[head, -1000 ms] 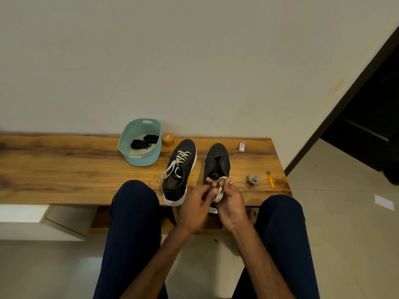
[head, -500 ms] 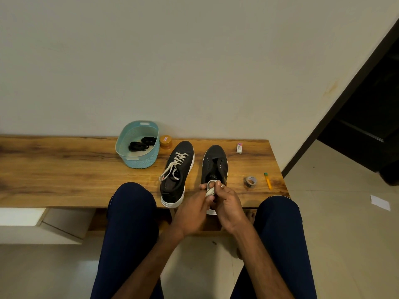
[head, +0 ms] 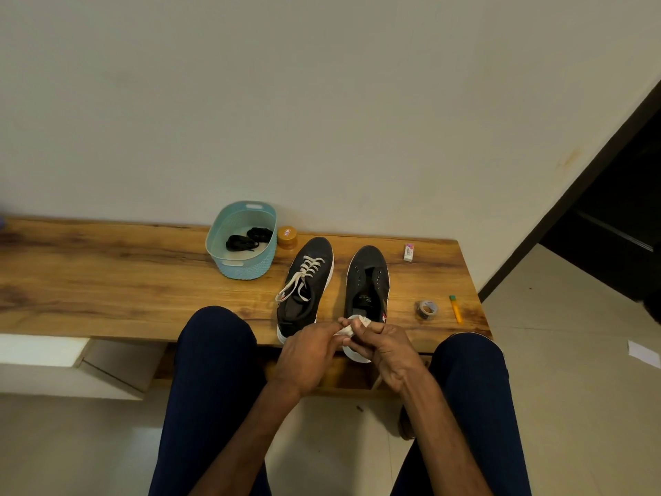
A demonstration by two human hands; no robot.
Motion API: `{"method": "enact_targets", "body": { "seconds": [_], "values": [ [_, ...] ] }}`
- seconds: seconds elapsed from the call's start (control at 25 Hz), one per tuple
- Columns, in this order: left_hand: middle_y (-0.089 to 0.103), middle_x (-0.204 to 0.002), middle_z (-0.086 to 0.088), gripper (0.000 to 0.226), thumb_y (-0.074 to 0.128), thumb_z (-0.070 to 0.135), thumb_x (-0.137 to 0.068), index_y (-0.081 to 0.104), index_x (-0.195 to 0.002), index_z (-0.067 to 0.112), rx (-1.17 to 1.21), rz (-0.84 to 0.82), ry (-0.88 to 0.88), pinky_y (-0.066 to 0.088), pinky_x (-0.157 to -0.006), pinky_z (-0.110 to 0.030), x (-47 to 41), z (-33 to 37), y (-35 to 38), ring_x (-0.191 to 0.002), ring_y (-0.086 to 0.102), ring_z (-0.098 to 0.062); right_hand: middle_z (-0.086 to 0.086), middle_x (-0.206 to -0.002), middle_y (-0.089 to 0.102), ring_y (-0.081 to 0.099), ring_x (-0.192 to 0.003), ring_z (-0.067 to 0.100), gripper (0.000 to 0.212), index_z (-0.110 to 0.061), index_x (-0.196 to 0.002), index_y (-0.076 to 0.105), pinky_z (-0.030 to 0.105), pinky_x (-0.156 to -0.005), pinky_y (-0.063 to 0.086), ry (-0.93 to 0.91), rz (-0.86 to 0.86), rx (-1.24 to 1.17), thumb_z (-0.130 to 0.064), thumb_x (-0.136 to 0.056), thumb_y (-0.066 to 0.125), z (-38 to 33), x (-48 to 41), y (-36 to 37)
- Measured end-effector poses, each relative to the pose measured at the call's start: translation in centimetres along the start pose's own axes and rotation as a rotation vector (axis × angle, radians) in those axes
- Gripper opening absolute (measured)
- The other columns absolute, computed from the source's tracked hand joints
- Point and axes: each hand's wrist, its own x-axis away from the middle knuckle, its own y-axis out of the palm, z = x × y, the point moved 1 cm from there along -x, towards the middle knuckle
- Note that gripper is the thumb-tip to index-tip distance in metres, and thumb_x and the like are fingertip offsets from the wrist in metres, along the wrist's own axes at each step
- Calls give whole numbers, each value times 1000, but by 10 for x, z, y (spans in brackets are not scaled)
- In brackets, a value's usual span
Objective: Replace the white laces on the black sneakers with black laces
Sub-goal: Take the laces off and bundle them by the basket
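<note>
My left hand [head: 310,347] and right hand [head: 384,349] meet just over the near edge of the counter [head: 107,281], fingers of both pinched on a bundled white lace [head: 352,325] between them. Behind that bundle stands the right sneaker [head: 368,281], its eyelets bare, heel at the near edge. Just left of it sits the left sneaker [head: 307,284], with its white lace [head: 304,277] threaded but untied (the loose ends trail toward the heel). Near the far edge, left of the shoes, a teal basket [head: 246,270] holds two coiled black laces [head: 248,238]. A small amber jar [head: 288,237] touches the basket's right side. Toward the right end lie an eraser [head: 408,252] by the far edge, a roll of tape [head: 427,309], and a yellow marker [head: 455,308] beside the tape.
</note>
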Motion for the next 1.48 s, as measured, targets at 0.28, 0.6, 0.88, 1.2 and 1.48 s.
{"method": "enact_targets", "body": {
  "seconds": [0.28, 0.6, 0.88, 1.2, 1.48],
  "values": [
    [62, -88, 10, 24, 44, 40, -101, 63, -108, 27, -59, 59, -104, 51, -69, -30, -9, -19, -9, -76, 56, -3, 23, -120, 68, 72, -98, 24, 24, 4, -110, 68, 33, -87, 59, 7, 75, -221, 3, -88, 59, -3, 2, -8],
    [55, -80, 12, 18, 46, 38, -102, 58, -91, 29, -147, -136, -16, 35, -59, -21, -12, -38, -42, -69, 48, -2, -10, -131, 65, 61, -122, 8, 55, -22, -140, 56, 25, -96, 52, -400, -180, 574, -5, -90, 70, -7, -4, 21],
    [64, -83, 10, 16, 54, 39, -98, 65, -97, 28, 20, -201, -43, 44, -66, -27, -48, -74, -87, -76, 58, -5, -7, -98, 77, 71, -97, 11, 18, -17, -103, 79, 40, -90, 58, -545, -17, 664, -13, -86, 76, -20, -53, 67],
    [60, -71, 6, 17, 61, 23, -96, 70, -86, 12, 213, -113, -136, 39, -63, -25, -117, -171, -160, -66, 54, -5, -11, -84, 75, 67, -79, -1, 11, -17, -92, 81, 20, -71, 54, -598, -23, 807, -17, -82, 81, -49, -166, 164],
    [71, -92, 0, 17, 60, 29, -96, 72, -104, 20, -142, -170, -336, 48, -74, -34, -177, -246, -162, -87, 63, -19, -5, -96, 75, 68, -84, 8, 24, -18, -104, 76, 25, -77, 56, -608, -145, 1125, -15, -81, 81, -34, -267, 199]
  ]
}}
